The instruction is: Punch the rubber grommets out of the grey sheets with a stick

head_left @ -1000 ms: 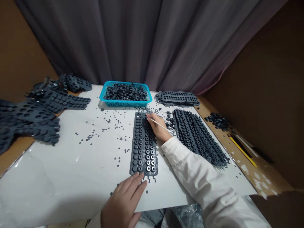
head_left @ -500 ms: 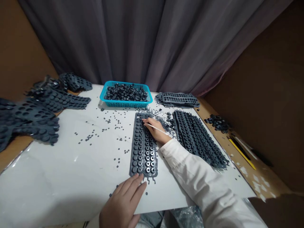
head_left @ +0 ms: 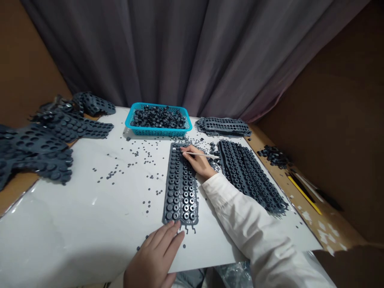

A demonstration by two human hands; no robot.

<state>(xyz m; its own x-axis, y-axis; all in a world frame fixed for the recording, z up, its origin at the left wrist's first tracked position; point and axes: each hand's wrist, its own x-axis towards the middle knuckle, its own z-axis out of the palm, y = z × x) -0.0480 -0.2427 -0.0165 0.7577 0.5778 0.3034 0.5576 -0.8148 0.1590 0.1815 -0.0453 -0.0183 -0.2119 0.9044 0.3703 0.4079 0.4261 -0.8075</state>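
A dark rubber sheet (head_left: pixel 181 188) with rows of round raised parts lies upright in the picture on the white table. My right hand (head_left: pixel 198 162) is closed round a thin white stick (head_left: pixel 204 154), its fingertips at the upper part of the sheet. Flat on the table at the sheet's lower edge rests my left hand (head_left: pixel 156 252), fingers stretched out, the tips touching the sheet's bottom rim. Small dark discs (head_left: pixel 111 174) are scattered to the left of the sheet, and more lie beyond the right hand.
Behind the sheet stands a blue basket (head_left: pixel 159 131) full of dark pieces. Stacked sheets (head_left: pixel 249 176) lie at the right, another stack (head_left: pixel 223 126) behind them. Perforated sheets (head_left: pixel 39 148) are heaped at the left. A yellow tool (head_left: pixel 304 194) lies near a dark pile (head_left: pixel 273 156) on the right.
The white stick has swung to a flatter angle, its rear end now farther up, and my right hand has turned slightly. My left hand stays at the sheet's lower edge.
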